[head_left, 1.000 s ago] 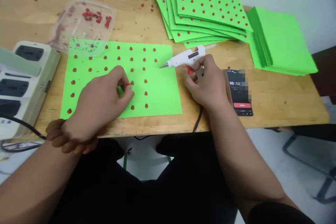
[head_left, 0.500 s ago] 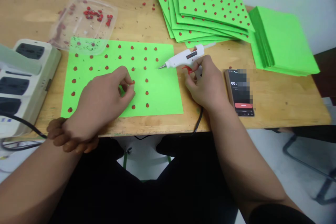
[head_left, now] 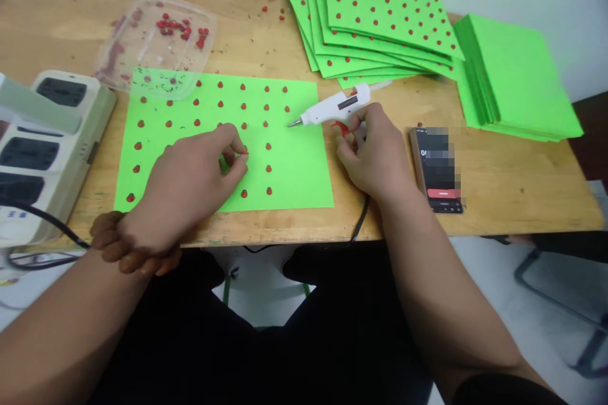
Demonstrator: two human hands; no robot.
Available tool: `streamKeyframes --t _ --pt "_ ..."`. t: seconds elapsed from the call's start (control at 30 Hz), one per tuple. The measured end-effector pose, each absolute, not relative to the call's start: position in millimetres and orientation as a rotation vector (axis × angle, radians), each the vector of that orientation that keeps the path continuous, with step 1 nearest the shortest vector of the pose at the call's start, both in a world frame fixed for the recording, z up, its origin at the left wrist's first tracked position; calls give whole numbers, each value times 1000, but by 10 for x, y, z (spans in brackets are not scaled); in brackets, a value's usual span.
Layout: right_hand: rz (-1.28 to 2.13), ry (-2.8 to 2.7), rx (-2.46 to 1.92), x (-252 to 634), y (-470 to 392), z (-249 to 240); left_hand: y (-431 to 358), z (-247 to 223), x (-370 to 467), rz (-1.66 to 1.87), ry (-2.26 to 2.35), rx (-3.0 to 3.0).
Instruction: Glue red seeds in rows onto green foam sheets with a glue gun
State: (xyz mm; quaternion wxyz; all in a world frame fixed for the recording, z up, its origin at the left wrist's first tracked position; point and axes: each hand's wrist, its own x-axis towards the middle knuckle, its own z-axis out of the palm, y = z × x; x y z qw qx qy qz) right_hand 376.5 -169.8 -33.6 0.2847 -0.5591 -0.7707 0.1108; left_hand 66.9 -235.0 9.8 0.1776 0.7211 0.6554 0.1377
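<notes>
A green sheet lies flat on the table, dotted with rows of small red ladybug-shaped pieces with dark heads. My left hand, a brown bead bracelet at its wrist, rests over the middle of the sheet. Its thumb and forefinger are pinched together at a small red ladybug piece, mostly covered by the fingertips. To the right, my right hand is closed around the handle of a white hot glue gun, fingers near the red trigger. The gun's metal nozzle points left, over the sheet's right part.
A clear plastic tub with loose red pieces overlaps the sheet's top left corner. Dotted green sheets are stacked behind, plain green sheets at right. A phone lies beside my right hand; a power strip stands at left.
The whole view has shifted slightly to the right. Both hands and the glue gun keep nearly the same place relative to the sheet.
</notes>
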Motion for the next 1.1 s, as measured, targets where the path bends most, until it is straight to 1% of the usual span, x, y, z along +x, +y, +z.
streamKeyframes --t 0.3,0.77,0.87,1.03,1.1 --pt "254 -2050 -1498 3723 -1711 -293 -2347 77 647 350 1858 2023" --pt "333 -2043 -1519 3740 -1731 -289 -2354 69 643 362 1863 1994" --pt "296 -2064 -1545 3730 -1735 -299 -2354 60 638 373 1848 1991" --pt "106 -2087 -1503 3745 -1754 -231 -2355 64 631 391 1850 1976" --pt "78 -2066 -1481 3784 -1781 -174 -2352 67 632 384 1863 1966"
